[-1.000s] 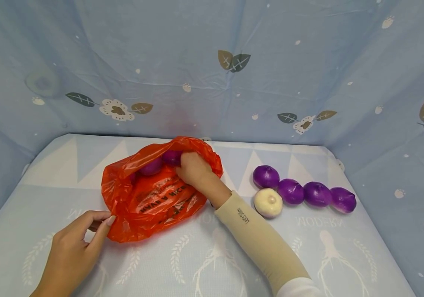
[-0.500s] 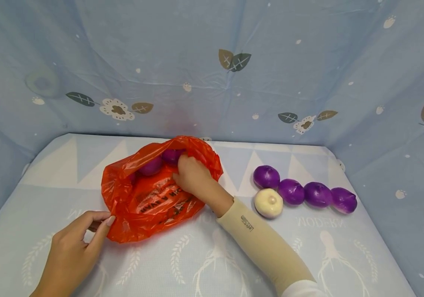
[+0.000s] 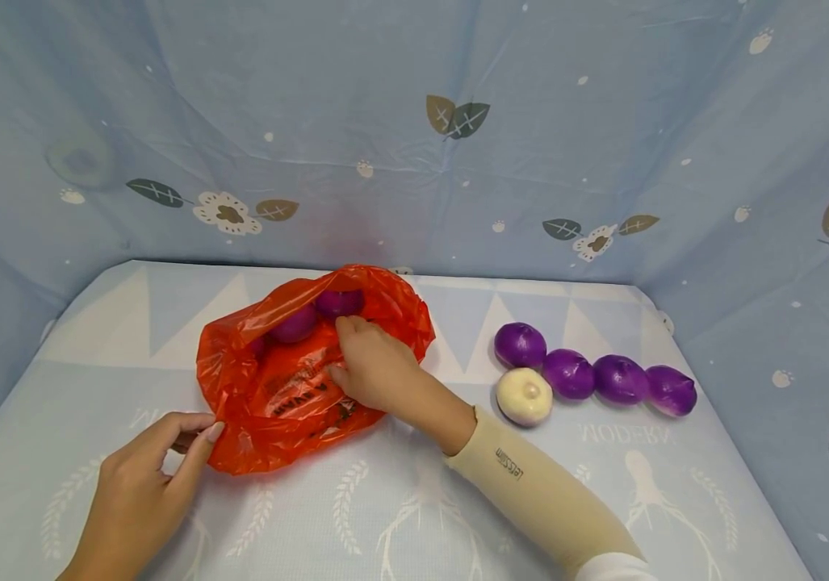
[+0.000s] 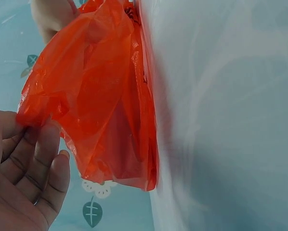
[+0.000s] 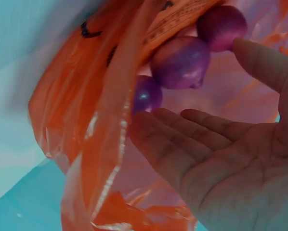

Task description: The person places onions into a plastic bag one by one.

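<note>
A thin red plastic bag [image 3: 228, 379] lies on its side with its mouth spread toward me. My left hand [image 3: 145, 484] pinches the near left edge of its mouth between thumb and fingertips, as the left wrist view also shows at the crumpled film [image 4: 96, 86]. Inside, against the far wall, sit purple onions [image 3: 339, 303], several of them lined up. My right hand [image 3: 378, 367] is inside the mouth with its fingers extended and palm bare. In the right wrist view its thumb and fingertips are close to the onions [image 5: 182, 62], holding none.
To the right of the bag, several purple onions [image 3: 568, 374] lie in a slanting row on the patterned table cover [image 3: 298, 524]. A cream-coloured onion [image 3: 525, 397] sits just in front of them. Blue printed cloth [image 3: 385, 121] hangs behind and at both sides.
My right hand has drawn back toward me and opened, leaving an onion at the bag's far wall. The left hand keeps its pinch in the same place.
</note>
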The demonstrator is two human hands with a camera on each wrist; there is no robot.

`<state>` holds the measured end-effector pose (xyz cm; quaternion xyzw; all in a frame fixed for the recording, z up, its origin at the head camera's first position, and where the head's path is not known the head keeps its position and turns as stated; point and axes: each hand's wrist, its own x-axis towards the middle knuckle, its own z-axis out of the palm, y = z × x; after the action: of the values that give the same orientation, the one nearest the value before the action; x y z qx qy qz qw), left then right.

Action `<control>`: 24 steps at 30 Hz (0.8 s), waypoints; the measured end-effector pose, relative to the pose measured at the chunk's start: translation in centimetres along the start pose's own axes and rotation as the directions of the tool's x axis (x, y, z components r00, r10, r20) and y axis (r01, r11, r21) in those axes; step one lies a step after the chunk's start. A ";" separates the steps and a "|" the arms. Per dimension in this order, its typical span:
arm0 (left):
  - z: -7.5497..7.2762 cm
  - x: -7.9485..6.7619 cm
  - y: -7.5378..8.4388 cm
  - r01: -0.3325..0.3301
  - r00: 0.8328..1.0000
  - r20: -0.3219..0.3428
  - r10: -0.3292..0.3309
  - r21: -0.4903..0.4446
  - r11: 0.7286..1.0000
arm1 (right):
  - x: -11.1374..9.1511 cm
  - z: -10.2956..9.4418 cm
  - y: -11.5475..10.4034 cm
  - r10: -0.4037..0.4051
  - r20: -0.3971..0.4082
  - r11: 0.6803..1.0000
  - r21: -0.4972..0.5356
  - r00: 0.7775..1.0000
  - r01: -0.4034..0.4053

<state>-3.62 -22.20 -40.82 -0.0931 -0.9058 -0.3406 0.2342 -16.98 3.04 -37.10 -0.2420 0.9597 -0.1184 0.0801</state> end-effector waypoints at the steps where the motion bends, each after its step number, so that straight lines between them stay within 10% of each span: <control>1: 0.0 0.0 0.0 -0.002 1.000 -0.001 0.002 -0.002 1.000 | -0.3 0.0 -0.1 -0.016 -0.004 1.000 -0.006 1.000 0.016; 24: -0.1 0.1 -0.1 -0.011 1.000 -0.009 0.011 -0.004 1.000 | -10.7 -0.8 3.3 -0.264 -0.044 0.964 -0.036 0.963 0.263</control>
<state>-3.69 -22.34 -40.76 -0.0972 -0.9034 -0.3418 0.2399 -9.36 11.19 -36.17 -0.3656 0.9223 -0.1198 0.0367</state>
